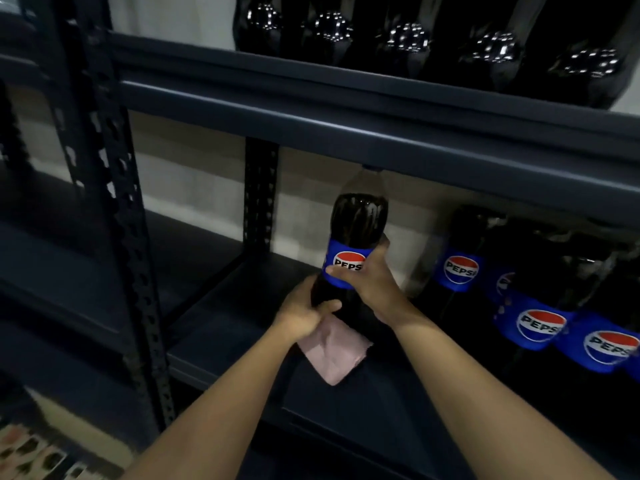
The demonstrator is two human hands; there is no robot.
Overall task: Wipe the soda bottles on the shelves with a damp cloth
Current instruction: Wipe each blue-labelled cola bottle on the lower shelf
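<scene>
A large dark Pepsi bottle (356, 223) with a blue label stands near the middle of the lower shelf (214, 327), its cap hidden behind the shelf beam above. My right hand (372, 282) grips it around the label. My left hand (304, 313) wraps around the bottle's lower body and holds a pink cloth (332, 351) that hangs down from under the palm. Several more Pepsi bottles (460, 258) stand in a group on the same shelf to the right.
The upper shelf beam (346, 129) runs just above the held bottle; a row of dark bottle bases (408, 39) sits on it. A perforated metal upright (117, 188) stands at left. Patterned floor shows at bottom left.
</scene>
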